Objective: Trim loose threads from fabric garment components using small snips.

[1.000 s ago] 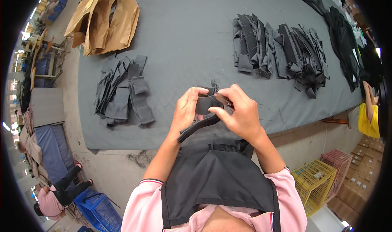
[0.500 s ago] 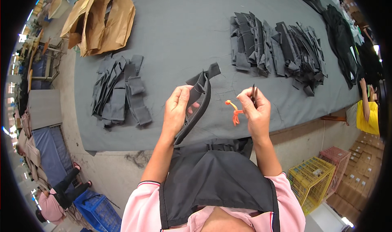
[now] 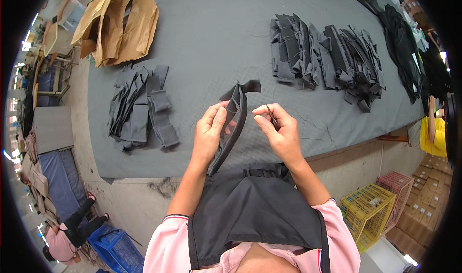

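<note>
My left hand (image 3: 210,127) is closed on a folded dark grey fabric strip (image 3: 233,134), whose upper end sticks out past my fingertips and whose lower end hangs toward my apron. Close to the strip's right side is my right hand (image 3: 280,131), curled around dark pointed thread snips (image 3: 272,116), with only part of them showing. Its thumb and forefinger reach toward the strip, just apart from it. Left of my hands lies a small pile of grey fabric pieces (image 3: 139,107). A bigger pile of such pieces (image 3: 327,56) lies farther back on the right.
A grey cloth covers the table (image 3: 207,32), with loose threads on it. A brown paper bag (image 3: 120,27) lies at the far left. Dark garments (image 3: 402,51) hang over the right edge. Yellow (image 3: 365,210) and blue crates (image 3: 114,248) stand on the floor. Other people are nearby.
My right hand has moved left, up to the fabric strip. The orange and yellow cord that hung beside it is out of sight. My left hand keeps the strip, turned slightly.
</note>
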{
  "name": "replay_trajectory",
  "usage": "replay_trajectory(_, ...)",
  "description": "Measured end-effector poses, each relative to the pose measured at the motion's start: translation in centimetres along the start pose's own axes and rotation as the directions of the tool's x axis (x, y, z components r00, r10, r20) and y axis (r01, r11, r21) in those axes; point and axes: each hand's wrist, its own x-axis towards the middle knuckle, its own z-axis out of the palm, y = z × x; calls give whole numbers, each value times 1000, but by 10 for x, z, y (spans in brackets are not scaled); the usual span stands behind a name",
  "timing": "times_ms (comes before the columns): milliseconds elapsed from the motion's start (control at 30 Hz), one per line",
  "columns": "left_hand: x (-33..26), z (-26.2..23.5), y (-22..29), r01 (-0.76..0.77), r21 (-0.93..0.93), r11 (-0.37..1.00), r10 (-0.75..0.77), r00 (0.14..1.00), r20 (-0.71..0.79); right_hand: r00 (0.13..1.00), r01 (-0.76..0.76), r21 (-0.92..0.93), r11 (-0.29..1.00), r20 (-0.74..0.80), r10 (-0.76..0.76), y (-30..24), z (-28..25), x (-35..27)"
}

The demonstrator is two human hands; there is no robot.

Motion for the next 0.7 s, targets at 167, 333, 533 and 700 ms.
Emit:
replay_trajectory(167, -2, 7, 9, -17, 5, 1000, 17, 1000, -19, 1000, -1, -8, 1000, 12, 2, -3, 6, 2)
replay_trajectory(333, -3, 7, 12, -4, -49, 999, 4, 1000, -5, 999, -42, 55, 998, 15, 42, -3, 5, 2)
replay_trajectory(533, -4, 7, 8, 32, -116, 993, -30, 999, 16, 996, 70, -34, 997, 65, -68, -13, 11, 7)
replay_trajectory(700, -4, 7, 7, -20, 11, 1000, 20, 999, 31, 985, 120, -100, 988, 136, -106, -10, 14, 13)
